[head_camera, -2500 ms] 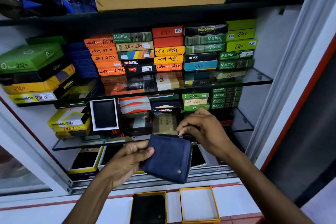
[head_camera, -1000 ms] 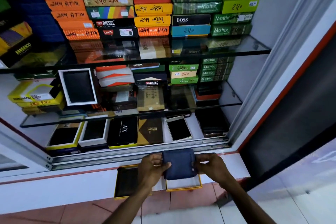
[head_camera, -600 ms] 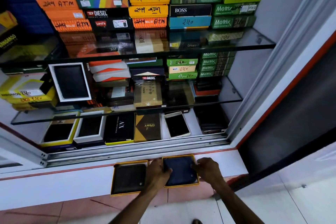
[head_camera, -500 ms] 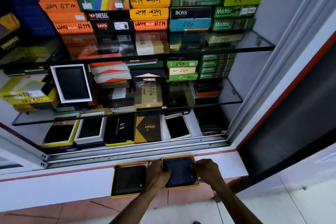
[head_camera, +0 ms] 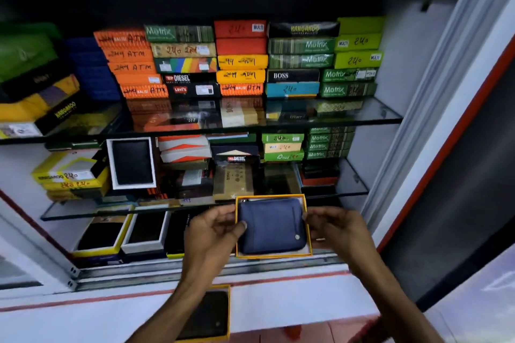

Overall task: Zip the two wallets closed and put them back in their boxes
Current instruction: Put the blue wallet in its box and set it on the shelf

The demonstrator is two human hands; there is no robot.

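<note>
I see the blue wallet zipped, lying in its yellow-rimmed box, raised before the shelves. Left hand at nine o'clock, right hand at three; each grip pinches the box.

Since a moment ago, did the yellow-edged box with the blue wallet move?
Yes. The yellow-edged box holding the blue wallet went up off the white ledge, toward the shelves; the black wallet's box remains on that ledge.

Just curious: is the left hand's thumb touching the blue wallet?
Touching. The head view shows the left hand with its thumb lying on the blue wallet in its yellow-rimmed box.
</note>
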